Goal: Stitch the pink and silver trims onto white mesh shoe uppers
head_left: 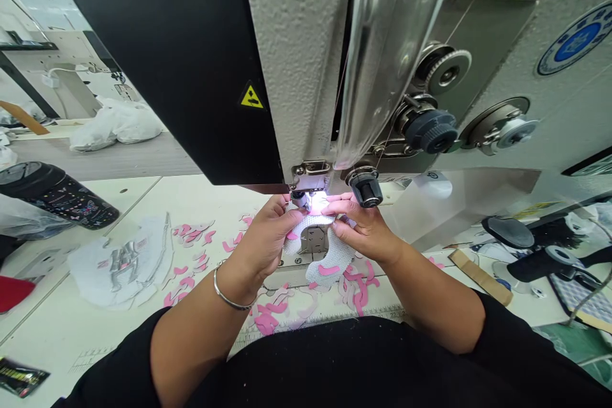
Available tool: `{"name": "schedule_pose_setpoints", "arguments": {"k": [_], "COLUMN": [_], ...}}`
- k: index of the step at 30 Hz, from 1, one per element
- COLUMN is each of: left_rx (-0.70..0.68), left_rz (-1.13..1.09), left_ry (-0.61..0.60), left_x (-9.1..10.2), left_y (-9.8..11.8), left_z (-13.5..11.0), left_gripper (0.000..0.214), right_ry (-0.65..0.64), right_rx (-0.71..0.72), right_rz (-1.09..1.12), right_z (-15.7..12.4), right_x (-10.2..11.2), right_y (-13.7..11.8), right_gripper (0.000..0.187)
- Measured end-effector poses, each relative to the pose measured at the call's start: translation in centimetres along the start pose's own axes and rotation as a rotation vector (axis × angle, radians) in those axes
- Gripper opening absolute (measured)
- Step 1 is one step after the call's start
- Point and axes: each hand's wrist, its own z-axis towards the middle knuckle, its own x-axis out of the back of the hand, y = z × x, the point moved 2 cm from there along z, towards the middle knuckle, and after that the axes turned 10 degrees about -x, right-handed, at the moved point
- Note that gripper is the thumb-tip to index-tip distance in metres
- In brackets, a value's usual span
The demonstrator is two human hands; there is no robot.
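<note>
A curved white mesh fabric piece [338, 254] with pink patches lies under the lit needle area of a sewing machine [306, 76]. On its left side my left hand [270, 233] pinches the fabric edge between thumb and fingers, close to the presser foot [301, 199]. My right hand [361, 226] grips the other side, its fingertips near the needle and its thumb at the inner edge. One pink patch [329, 270] shows on the lower arm of the fabric. Glare from the lamp hides the exact stitching point.
Loose pink cutouts [265, 319] are scattered over the white table [138, 197], along a printed ruler scale. At left are a white fabric piece [122, 264] and a black tumbler [57, 194]. A cardboard strip [480, 277] and a thread cone [545, 264] lie at right.
</note>
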Motion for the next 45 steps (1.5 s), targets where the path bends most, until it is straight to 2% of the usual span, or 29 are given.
{"name": "schedule_pose_setpoints", "arguments": {"k": [6,14,19,28,36,45], "left_rx": [-0.017,0.067,0.047,0.018,-0.014,-0.017], "left_rz": [0.024,-0.082,-0.129,-0.057,-0.085,-0.049], "left_ry": [0.001,0.055,0.068,0.133,0.167,0.169], "left_x": [0.4,1.1,1.6,2.1,2.3,2.5], "left_y": [-0.1,-0.3,-0.5,-0.4,-0.5,-0.5], "left_z": [0.0,-1.0,-1.0,-0.6,-0.6,-0.9], "left_gripper": [0.013,0.022,0.021,0.024,0.025,0.03], "right_ry": [0.034,0.062,0.091,0.172,0.169,0.219], "right_rx": [0.03,0.049,0.047,0.058,0.046,0.107], "right_rz": [-0.025,-0.098,-0.128,-0.268,-0.371,-0.437], "right_z": [-0.1,-0.2,-0.3,-1.1,-1.6,-1.7], "right_x": [-0.1,0.0,-0.1,-0.9,-1.1,-1.3], "right_y": [-0.3,-0.9,-1.3,-2.2,-2.7,-3.4], "right_gripper": [0.024,0.023,0.025,0.028,0.032,0.033]}}
